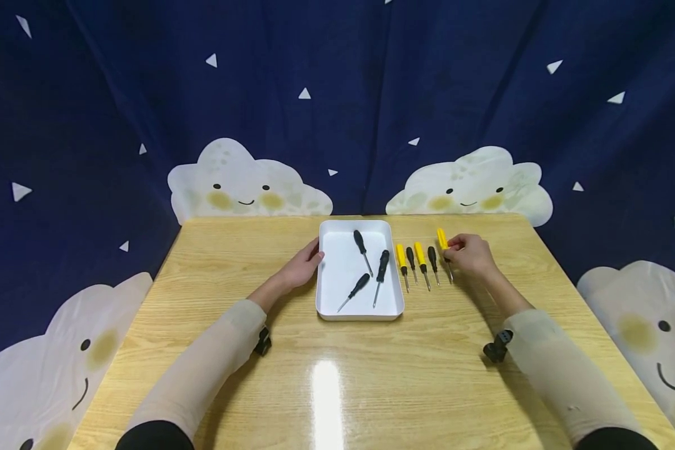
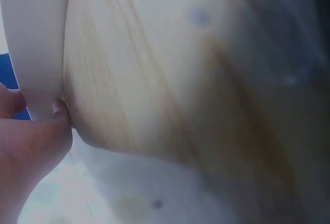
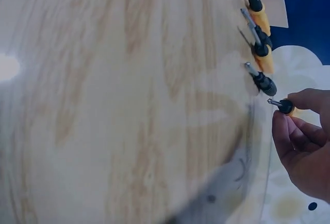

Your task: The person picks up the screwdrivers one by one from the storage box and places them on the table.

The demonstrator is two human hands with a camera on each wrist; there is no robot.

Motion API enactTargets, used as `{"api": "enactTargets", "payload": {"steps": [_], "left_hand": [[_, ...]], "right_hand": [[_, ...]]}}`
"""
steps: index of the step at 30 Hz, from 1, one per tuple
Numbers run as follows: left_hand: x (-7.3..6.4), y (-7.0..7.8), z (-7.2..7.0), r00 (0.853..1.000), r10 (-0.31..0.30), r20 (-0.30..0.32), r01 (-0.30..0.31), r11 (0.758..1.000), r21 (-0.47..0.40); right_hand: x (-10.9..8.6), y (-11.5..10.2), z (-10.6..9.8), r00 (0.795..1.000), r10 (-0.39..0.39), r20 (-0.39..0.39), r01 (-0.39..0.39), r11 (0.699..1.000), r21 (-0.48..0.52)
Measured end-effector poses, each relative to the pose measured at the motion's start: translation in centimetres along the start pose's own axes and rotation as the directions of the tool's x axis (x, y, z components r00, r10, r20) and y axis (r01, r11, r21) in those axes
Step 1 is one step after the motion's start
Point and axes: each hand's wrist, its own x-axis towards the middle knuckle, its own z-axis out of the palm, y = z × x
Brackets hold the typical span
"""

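Note:
In the head view a white tray [image 1: 334, 256] stands near the table's far edge, with three black screwdrivers [image 1: 360, 283] lying inside. My left hand [image 1: 300, 267] grips the tray's left side; in the left wrist view the thumb and fingers pinch its wall [image 2: 38, 38]. To the right of the tray, my right hand [image 1: 472, 255] pinches a yellow-handled screwdriver [image 1: 441, 239], whose tip points toward me. The right wrist view shows thumb and fingertips around its black collar [image 3: 286, 106]. Beside it lies a row of alternating yellow [image 1: 420, 255] and black screwdrivers [image 1: 432, 255].
The light wooden table [image 1: 247, 375] reflects a bright strip of light at its front middle. A dark blue curtain [image 1: 337, 75] with white triangles and smiling clouds [image 1: 247, 181] surrounds the table's back and sides.

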Motion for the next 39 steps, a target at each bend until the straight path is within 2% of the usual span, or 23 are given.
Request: {"api": "enactTargets", "payload": {"steps": [7,16,23,34,39], "left_hand": [[0.0,0.0,0.1,1.0,0.012,0.003,-0.012,1.0,-0.009],[-0.1,0.0,0.0,1.0,0.001,0.004,-0.001,1.0,-0.006],[-0.1,0.1,0.1,1.0,0.003,0.001,-0.003,1.0,-0.013],[0.0,-0.3,0.1,1.0,-0.008,0.006,0.008,1.0,-0.019],[0.2,-0.5,-0.1,1.0,-0.009,0.003,0.009,1.0,-0.021]], "right_hand": [[0.1,1.2,0.4,1.0,-0.013,0.023,0.014,0.998,-0.056],[-0.2,1.3,0.7,0.998,-0.01,0.054,0.016,0.993,-0.114],[-0.4,0.7,0.5,0.999,-0.001,0.047,0.008,0.989,-0.15],[-0.6,0.3,0.4,0.997,0.02,0.08,-0.005,0.983,-0.182],[-0.8,-0.5,-0.2,0.998,0.023,0.062,-0.013,0.989,-0.15]]}}
